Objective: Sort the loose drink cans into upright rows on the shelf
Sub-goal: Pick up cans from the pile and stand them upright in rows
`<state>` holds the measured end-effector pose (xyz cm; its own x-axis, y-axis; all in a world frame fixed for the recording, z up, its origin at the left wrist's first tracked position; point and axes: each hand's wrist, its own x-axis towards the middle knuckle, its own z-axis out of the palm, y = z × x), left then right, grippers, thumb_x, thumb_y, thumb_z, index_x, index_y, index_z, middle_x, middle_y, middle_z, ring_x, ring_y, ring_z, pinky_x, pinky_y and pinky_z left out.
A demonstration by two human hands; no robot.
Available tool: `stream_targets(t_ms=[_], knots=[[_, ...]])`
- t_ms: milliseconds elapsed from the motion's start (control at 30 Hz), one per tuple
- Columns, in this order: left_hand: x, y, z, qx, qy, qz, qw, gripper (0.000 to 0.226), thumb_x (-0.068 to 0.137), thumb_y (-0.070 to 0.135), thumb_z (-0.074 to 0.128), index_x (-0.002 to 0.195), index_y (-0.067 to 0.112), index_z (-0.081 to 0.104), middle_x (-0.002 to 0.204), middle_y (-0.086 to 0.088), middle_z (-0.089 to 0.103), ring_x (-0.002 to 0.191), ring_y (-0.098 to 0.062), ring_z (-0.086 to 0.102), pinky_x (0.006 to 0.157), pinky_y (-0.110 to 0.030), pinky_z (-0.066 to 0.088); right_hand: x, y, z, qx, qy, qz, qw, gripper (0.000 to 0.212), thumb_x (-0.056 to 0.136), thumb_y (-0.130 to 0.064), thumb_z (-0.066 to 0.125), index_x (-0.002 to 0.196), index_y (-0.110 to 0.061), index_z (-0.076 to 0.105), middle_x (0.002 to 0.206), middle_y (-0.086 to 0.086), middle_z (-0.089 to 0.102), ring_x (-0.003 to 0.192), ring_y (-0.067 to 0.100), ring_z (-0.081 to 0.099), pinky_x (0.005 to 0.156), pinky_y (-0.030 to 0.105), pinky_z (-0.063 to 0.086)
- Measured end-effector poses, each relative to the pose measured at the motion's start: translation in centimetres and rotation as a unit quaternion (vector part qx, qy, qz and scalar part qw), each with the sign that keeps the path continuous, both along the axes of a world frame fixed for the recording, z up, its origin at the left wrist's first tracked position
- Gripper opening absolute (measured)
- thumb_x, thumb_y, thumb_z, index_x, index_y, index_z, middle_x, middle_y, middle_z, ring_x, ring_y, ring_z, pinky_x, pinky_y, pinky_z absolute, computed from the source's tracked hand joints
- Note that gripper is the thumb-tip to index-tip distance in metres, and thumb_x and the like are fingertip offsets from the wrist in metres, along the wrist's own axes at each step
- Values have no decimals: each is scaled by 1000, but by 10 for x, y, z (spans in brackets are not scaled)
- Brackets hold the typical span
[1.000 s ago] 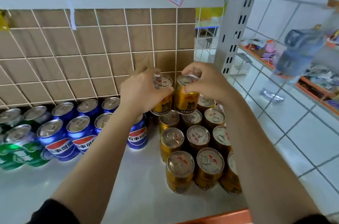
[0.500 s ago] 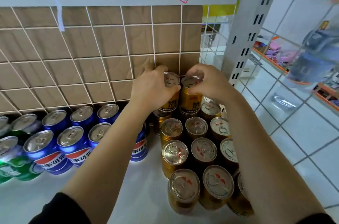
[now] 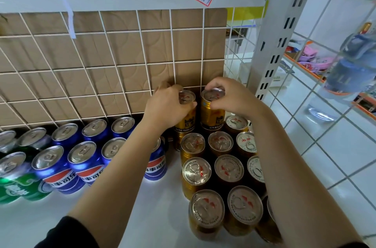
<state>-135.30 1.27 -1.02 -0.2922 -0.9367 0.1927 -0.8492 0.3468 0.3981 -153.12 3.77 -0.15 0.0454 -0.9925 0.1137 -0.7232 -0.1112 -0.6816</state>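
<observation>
Two gold metal drink cans w/ silver pull-tab lids stood upright, side by side, just in front of the white wire grid panel, near its lower R corner. The L hand was curled round the L gold can, thumb lying across the lid rim. The R hand pinched the top rim of the R gold can w/ bent fingertips. Both cans sat a tier above the block of upright gold cans, which ran forward from the grid panel in rows of approx. three; whether they rested on the rearmost cans could not be told. Upright blue cola cans formed rows along the foot of the grid panel, L of the gold block. Green cans stood farther L. All cans stood on the white shelf board below the grid panel. Brown cardboard backed the panel, and a slotted grey metal upright stood at its R edge.
</observation>
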Motion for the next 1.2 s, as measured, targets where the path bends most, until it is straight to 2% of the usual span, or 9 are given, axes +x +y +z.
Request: stream_targets(t_ms=[133,267,400,467,600,733,867,1033,1200], knots=[[2,0,0,7,24,-12,1000,61,81,48,64,131,17,50,130,-10,52,111,-26,54,77,-26,40,0,-2,-1,5,36,-6,999,53,74,-9,68,124,-18,53,121,-1,49,110,13,48,82,24,41],[4,1,-1,12,33,-18,999,60,81,48,64,130,17,49,130,-11,51,111,-25,53,75,-24,38,2,-1,-5,1,50,-41,998,57,73,-16,73,125,-22,51,116,1,35,101,16,42,80,25,36],[8,3,-6,25,39,-19,999,65,82,49,63,134,16,44,131,-11,49,116,-26,50,80,-24,37,9,2,-10,-30,52,-57,997,53,72,-15,73,122,-17,53,117,4,42,95,14,44,70,21,34],[8,3,-7,25,50,-14,998,64,81,50,63,132,14,46,127,-10,53,114,-25,51,80,-24,37,10,3,-12,-39,43,-70,996,52,71,-16,73,120,-16,54,116,4,45,95,14,45,72,22,34],[7,11,-6,33,59,-7,998,70,84,45,63,139,13,34,135,-14,46,122,-29,47,90,-31,42,12,8,-17,-53,40,-90,994,60,73,-18,74,127,-16,50,125,7,48,107,19,48,80,22,33],[8,25,-4,-3,20,-3,1000,75,85,44,61,144,15,25,143,-15,35,127,-33,41,97,-40,42,17,21,-19,-55,52,-111,991,68,72,-24,76,133,-19,46,136,9,39,126,28,38,98,32,35],[12,42,-2,-31,-6,-1,999,74,87,46,58,145,15,24,146,-13,30,134,-33,29,105,-42,34,26,40,-13,-55,76,-133,987,68,75,-27,73,135,-24,42,143,6,29,134,28,23,105,38,28],[25,70,-9,-52,15,-33,998,76,88,44,57,148,17,19,152,-10,23,139,-30,20,110,-44,28,47,74,-15,-45,101,-119,987,64,79,-31,69,136,-23,41,147,5,25,136,30,24,108,45,34],[45,110,-24,-53,-15,-28,998,77,91,49,48,150,20,9,158,-8,10,145,-29,4,119,-46,7,83,113,-25,-39,151,-95,983,59,85,-33,62,138,-22,39,145,7,29,134,33,25,109,44,27]])
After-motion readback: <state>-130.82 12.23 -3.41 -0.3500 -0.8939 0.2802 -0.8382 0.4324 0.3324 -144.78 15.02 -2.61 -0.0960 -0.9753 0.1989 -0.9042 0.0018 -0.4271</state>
